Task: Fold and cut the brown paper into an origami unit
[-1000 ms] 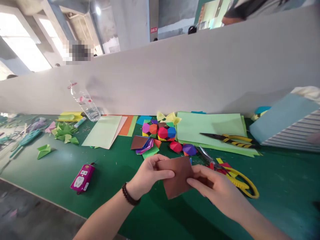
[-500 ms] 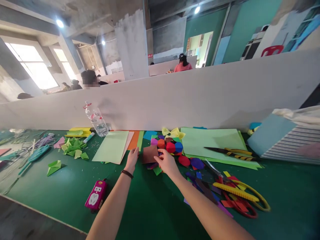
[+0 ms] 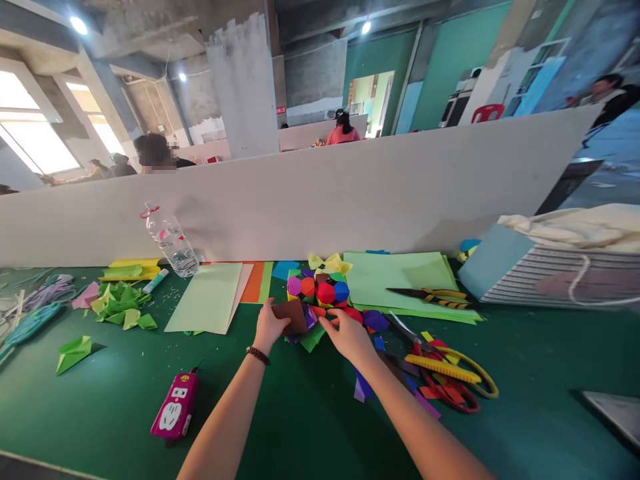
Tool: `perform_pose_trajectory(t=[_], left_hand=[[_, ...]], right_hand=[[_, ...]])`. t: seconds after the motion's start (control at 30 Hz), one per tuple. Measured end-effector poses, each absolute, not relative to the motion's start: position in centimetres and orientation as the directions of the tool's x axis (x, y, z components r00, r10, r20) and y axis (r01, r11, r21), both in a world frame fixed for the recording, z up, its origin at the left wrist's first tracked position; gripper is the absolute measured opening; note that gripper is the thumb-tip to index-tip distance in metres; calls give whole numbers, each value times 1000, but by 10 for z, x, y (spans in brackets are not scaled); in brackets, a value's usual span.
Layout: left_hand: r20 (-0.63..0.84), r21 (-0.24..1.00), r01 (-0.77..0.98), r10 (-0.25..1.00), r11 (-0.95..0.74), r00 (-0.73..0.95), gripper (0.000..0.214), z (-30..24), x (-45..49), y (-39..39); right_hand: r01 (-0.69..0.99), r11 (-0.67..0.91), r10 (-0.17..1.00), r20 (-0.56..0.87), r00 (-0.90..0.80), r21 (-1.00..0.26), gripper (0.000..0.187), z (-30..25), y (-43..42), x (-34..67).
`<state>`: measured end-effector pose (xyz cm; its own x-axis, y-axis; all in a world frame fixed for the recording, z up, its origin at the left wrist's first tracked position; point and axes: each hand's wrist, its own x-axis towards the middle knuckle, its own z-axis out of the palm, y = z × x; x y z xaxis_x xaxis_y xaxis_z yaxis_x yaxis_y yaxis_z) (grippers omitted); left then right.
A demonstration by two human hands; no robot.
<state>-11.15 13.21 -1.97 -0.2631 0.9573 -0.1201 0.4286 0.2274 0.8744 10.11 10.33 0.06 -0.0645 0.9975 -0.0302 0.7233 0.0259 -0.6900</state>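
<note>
My left hand (image 3: 271, 327) pinches a brown paper square (image 3: 295, 316) by its left side. My right hand (image 3: 346, 333) is just to its right, thumb and fingers drawn together beside small red and purple paper pieces; what they hold, if anything, I cannot make out. Behind both hands sits a multicoloured folded-paper piece (image 3: 326, 291) with red, blue, purple and orange faces. A green paper piece (image 3: 313, 339) lies under the brown square. Red and blue folded pieces, including a dark blue one (image 3: 376, 321), lie right of my right hand.
Scissors (image 3: 450, 373) lie on paper scraps at right, pliers (image 3: 430, 297) on green sheets (image 3: 395, 273). A striped bag (image 3: 555, 267) stands at far right. On the left are a bottle (image 3: 173, 243), pale sheets (image 3: 207, 297), green scraps (image 3: 123, 307) and a pink box-like object (image 3: 175, 407).
The brown square has passed from my right hand to my left. My right hand has moved off it towards the red pieces. The view has turned right.
</note>
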Motion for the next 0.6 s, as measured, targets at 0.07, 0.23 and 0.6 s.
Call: perform_pose_trajectory(t=[0.07, 0.23, 0.6], left_hand=[[-101, 837, 507, 969, 206, -227, 37, -18, -107, 130], [-103, 729, 661, 984, 176, -148, 60, -10, -101, 115], [-223, 654, 731, 973, 193, -58, 36, -3, -97, 122]], right_hand=[[705, 10, 995, -66, -80, -709, 33, -4, 105, 95], [640, -7, 987, -109, -119, -769, 33, -15, 102, 91], [459, -151, 975, -210, -80, -876, 34, -37, 107, 91]])
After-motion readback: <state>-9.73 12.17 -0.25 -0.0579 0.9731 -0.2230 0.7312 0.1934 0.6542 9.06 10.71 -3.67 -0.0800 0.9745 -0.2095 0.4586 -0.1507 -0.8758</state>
